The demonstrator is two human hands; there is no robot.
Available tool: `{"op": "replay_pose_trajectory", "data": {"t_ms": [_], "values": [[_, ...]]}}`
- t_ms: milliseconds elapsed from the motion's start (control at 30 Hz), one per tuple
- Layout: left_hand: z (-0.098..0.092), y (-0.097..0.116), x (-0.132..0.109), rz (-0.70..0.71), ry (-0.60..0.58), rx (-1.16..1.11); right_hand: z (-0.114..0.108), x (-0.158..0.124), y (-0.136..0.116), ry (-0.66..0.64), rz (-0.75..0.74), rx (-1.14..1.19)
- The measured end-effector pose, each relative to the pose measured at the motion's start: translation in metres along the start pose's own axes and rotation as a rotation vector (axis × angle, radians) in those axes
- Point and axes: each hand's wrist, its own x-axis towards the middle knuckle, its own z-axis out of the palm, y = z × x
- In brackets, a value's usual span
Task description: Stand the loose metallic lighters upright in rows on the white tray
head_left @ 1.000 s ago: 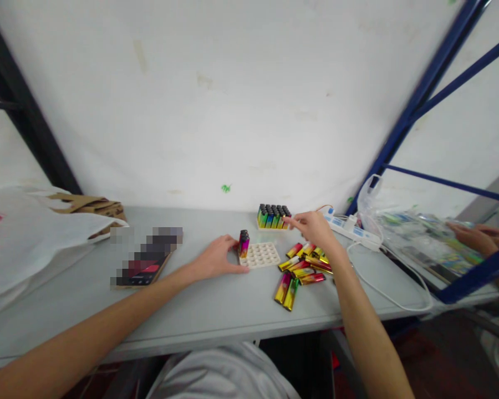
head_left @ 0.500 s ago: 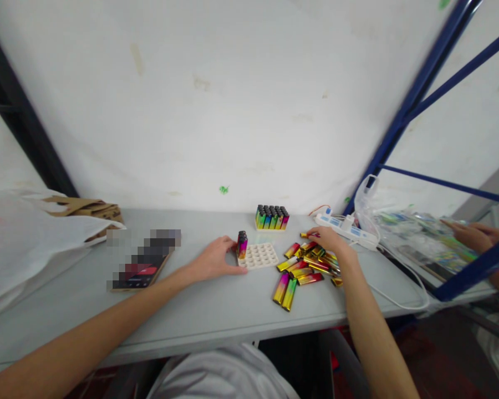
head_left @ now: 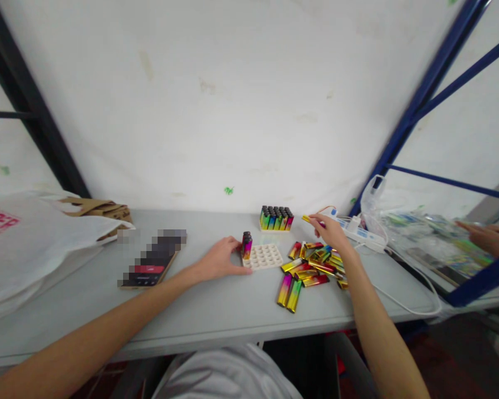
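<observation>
My left hand (head_left: 221, 259) grips the left edge of a white tray with rows of round holes (head_left: 263, 256). Its thumb rests at the front corner, and the fingers curl by a few shiny lighters (head_left: 247, 245) standing upright in the tray's left column. Pinched in my right hand (head_left: 327, 230) is a yellow-ended lighter (head_left: 306, 219), raised above the table and partly covered by my fingers. Below that hand lies a loose pile of metallic gold, red and green lighters (head_left: 311, 266). Two more lighters (head_left: 289, 292) lie side by side in front of the pile.
A full tray of upright lighters (head_left: 276, 219) stands near the wall. A power strip (head_left: 363, 235) with cables lies at right, near a blue metal frame (head_left: 403, 138). To the left are a phone (head_left: 153, 266) and a white plastic bag (head_left: 45, 244). Another person's hand (head_left: 486, 238) shows far right.
My right hand has lifted a lighter off the back of the pile, moving up. My left hand stays at the tray. The view has shifted slightly.
</observation>
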Motion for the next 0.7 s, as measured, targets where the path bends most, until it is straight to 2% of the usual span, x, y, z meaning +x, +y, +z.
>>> {"op": "replay_pose_trajectory", "data": {"t_ms": [167,300,400,500,633,700], "values": [[0.001,-0.002,0.000,0.010,0.001,0.008,0.000,0.003,-0.036,0.080,-0.029,0.171],[0.002,-0.004,0.000,0.011,-0.005,0.014,0.001,0.002,-0.071,0.078,0.054,0.469],[0.002,-0.004,0.000,0.013,0.000,0.010,0.002,-0.002,-0.097,0.044,0.049,0.617],[0.001,-0.003,0.000,0.022,-0.001,0.000,0.007,-0.008,-0.120,-0.075,0.008,0.719],[0.001,-0.002,0.000,0.025,-0.001,-0.006,0.025,-0.016,-0.142,-0.353,-0.033,0.876],[0.001,-0.002,-0.001,0.022,0.004,-0.007,0.040,-0.018,-0.146,-0.391,-0.029,0.900]]}}
